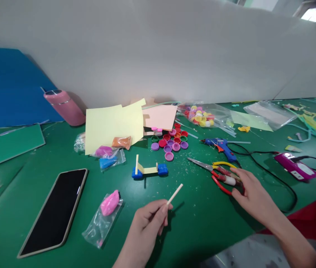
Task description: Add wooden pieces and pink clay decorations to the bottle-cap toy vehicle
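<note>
My left hand (150, 219) pinches a thin pale stick (175, 194) near the table's front edge, its free end pointing up and right. My right hand (251, 191) rests on the red handles of pliers (222, 179), fingers curled over them. Yellow-handled scissors (208, 166) lie just behind the pliers, blades pointing left. A small model (149, 170) of yellow card on blue bottle caps, with an upright stick, stands ahead of my left hand.
A phone (55, 210) and bagged pink clay (109, 203) lie front left. Loose bottle caps (171, 140), yellow and pink paper (113, 124), a blue glue gun (221, 145), a bag of caps (200, 115), a pink bottle (64, 107) and a purple device (296, 167) sit further back.
</note>
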Tool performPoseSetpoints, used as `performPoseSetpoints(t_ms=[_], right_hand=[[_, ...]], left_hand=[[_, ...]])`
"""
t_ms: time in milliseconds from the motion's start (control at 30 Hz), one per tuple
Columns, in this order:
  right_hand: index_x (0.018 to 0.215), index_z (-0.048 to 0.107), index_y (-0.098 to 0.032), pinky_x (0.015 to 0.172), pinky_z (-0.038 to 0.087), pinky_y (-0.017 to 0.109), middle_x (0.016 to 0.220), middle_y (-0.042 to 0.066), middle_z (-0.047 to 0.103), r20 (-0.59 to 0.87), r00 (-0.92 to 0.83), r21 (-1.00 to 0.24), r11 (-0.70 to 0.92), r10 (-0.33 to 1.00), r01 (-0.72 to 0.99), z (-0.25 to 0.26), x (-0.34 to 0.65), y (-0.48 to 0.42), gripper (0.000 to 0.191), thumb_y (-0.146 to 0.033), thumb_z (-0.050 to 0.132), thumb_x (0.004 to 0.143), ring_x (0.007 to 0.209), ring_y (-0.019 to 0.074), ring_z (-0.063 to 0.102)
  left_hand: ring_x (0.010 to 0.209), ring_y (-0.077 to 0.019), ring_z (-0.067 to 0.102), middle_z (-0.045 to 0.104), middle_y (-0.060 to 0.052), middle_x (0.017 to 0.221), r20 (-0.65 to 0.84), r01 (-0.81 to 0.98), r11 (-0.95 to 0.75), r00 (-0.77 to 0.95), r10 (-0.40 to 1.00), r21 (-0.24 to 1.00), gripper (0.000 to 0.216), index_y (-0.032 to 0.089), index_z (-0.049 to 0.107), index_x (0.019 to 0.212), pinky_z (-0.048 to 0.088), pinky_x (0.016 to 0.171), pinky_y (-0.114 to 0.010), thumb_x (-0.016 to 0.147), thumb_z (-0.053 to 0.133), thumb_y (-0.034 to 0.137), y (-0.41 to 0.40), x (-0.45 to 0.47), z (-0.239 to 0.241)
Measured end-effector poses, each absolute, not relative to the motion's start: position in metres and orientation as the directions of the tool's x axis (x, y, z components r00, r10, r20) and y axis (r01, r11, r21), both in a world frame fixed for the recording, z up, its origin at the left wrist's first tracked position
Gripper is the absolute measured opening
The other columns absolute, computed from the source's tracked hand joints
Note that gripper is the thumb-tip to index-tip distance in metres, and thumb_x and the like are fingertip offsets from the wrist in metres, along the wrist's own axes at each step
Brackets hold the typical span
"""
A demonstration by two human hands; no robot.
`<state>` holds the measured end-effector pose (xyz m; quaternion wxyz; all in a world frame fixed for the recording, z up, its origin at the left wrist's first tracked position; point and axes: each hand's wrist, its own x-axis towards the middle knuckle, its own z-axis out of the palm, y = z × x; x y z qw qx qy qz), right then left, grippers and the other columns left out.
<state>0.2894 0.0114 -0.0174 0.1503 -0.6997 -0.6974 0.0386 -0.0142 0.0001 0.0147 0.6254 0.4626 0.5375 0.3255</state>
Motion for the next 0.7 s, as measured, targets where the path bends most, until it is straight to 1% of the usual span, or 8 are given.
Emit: performPoseSetpoints(t_ms=[100,200,300,367,433,500,600,700], right_hand=[[0.116,0.046,-0.01,0.084,0.043,0.043,0.113,0.017,0.054,0.067,-0.032,-0.171,0.043,0.997,0.984,-0.022,0.301,0.023,0.048,-0.02,0.044,0.069,0.102,0.0304,0.053],[0.106,0.053,-0.015,0.072,0.048,0.041,0.099,0.013,0.061,0.026,-0.049,-0.166,0.052,0.998,0.985,-0.021,0.302,0.036,0.043,-0.021,0.049,0.063,0.087,0.0299,0.059],[0.091,0.056,-0.02,0.059,0.049,0.035,0.084,0.008,0.065,-0.022,-0.061,-0.173,0.056,0.998,0.983,-0.017,0.3,0.042,0.03,-0.022,0.052,0.061,0.074,0.027,0.062],[0.091,0.054,-0.021,0.055,0.049,0.032,0.083,0.007,0.065,-0.042,-0.051,-0.201,0.041,0.998,0.979,-0.014,0.297,0.039,0.029,-0.022,0.052,0.062,0.07,0.0244,0.063],[0.099,0.051,-0.022,0.057,0.05,0.031,0.09,0.007,0.065,-0.046,-0.044,-0.291,0.029,0.998,0.956,-0.011,0.293,0.032,0.035,-0.02,0.05,0.064,0.072,0.0228,0.063],[0.103,0.049,-0.022,0.063,0.051,0.029,0.096,0.006,0.064,-0.047,-0.064,-0.435,0.037,0.997,0.899,-0.006,0.285,0.022,0.041,-0.014,0.047,0.062,0.08,0.0222,0.063],[0.103,0.048,-0.022,0.072,0.05,0.029,0.096,0.004,0.064,-0.082,-0.144,-0.619,0.062,0.986,0.783,0.004,0.264,0.01,0.047,-0.009,0.043,0.058,0.085,0.0214,0.061],[0.106,0.045,-0.021,0.075,0.049,0.03,0.1,0.006,0.06,-0.158,-0.155,-0.691,0.003,0.975,0.723,0.014,0.236,0.002,0.042,-0.011,0.046,0.066,0.09,0.0215,0.059]], left_hand=[[0.045,-0.0068,0.03,0.042,0.005,0.051,-0.464,-0.123,0.496,0.216,0.859,0.86,0.022,0.014,0.062,0.076,0.022,0.045,-0.021,0.079,0.052,0.034,-0.002,-0.008,0.012],[0.045,-0.0057,0.028,0.041,0.005,0.05,-0.502,-0.272,0.558,0.249,0.828,0.784,0.02,0.013,0.062,0.074,0.019,0.045,-0.02,0.078,0.055,0.031,-0.002,-0.006,0.007],[0.045,-0.0052,0.027,0.039,0.006,0.049,-0.504,-0.375,0.565,0.255,0.825,0.735,0.02,0.013,0.061,0.072,0.018,0.043,-0.019,0.076,0.058,0.032,0.0,-0.007,-0.001],[0.044,-0.0052,0.027,0.038,0.006,0.047,-0.488,-0.409,0.546,0.245,0.838,0.731,0.021,0.014,0.062,0.071,0.018,0.043,-0.019,0.075,0.06,0.034,0.002,-0.008,-0.003],[0.045,-0.0053,0.029,0.039,0.006,0.048,-0.478,-0.415,0.526,0.222,0.85,0.742,0.021,0.014,0.062,0.071,0.02,0.044,-0.019,0.074,0.06,0.035,0.004,-0.009,-0.003],[0.046,-0.0054,0.03,0.04,0.006,0.049,-0.479,-0.401,0.519,0.203,0.854,0.755,0.022,0.014,0.063,0.072,0.022,0.045,-0.019,0.074,0.06,0.035,0.006,-0.009,0.0],[0.047,-0.006,0.031,0.041,0.005,0.05,-0.476,-0.38,0.51,0.188,0.859,0.771,0.023,0.014,0.063,0.072,0.023,0.046,-0.02,0.075,0.059,0.036,0.009,-0.008,0.003],[0.048,-0.0065,0.032,0.042,0.005,0.05,-0.466,-0.384,0.491,0.162,0.87,0.782,0.022,0.015,0.063,0.073,0.025,0.046,-0.02,0.077,0.057,0.036,0.012,-0.01,0.005]])
